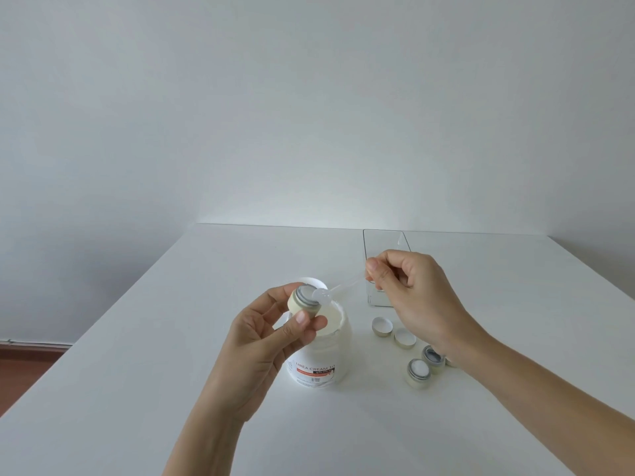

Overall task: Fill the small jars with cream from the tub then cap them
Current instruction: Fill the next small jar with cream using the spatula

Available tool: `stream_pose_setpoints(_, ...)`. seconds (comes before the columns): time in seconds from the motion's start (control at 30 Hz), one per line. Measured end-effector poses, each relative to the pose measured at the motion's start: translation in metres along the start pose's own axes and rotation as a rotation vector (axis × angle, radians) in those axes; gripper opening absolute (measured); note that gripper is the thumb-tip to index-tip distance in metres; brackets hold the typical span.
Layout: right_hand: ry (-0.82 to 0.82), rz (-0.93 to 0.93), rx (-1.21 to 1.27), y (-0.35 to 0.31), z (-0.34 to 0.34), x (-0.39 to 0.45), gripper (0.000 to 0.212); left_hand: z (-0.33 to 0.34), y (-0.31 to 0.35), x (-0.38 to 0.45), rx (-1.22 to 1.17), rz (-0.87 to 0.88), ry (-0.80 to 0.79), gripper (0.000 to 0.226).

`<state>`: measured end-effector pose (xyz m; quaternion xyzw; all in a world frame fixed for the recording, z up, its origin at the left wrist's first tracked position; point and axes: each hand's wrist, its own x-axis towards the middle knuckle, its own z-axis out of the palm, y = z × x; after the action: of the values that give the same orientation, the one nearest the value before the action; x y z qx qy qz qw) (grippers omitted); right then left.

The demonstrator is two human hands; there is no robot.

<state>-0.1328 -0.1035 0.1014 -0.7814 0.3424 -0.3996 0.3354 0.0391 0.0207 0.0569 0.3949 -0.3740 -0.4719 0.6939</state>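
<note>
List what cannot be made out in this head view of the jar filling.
- How full the small jar in the left hand is: the spatula bowl covers its mouth.
- The tub label: the left hand hides part, the fine print is too small.
- A third object behind the right wrist, beside the two jars on the table: mostly hidden.
- The clear tray: the right hand covers its near part.

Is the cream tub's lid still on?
No: the tub stands open with cream showing at its mouth, while the left hand holds a small jar above it.
</note>
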Motion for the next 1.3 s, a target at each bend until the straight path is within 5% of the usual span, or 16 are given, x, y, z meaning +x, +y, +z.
stream_pose_setpoints(1.1, 0.046, -0.195, 0.014, 0.001, -0.005, 0.009, 0.025, 0.004, 0.001, 0.009, -0.162, -0.283, -0.105, 0.035)
stream_pose_setpoints(1.3, 0.073, -0.027, 0.096, 0.015, 0.001, 0.007, 0.029, -0.006, 0.0, 0.005, -0.142, -0.184, -0.07, 0.035)
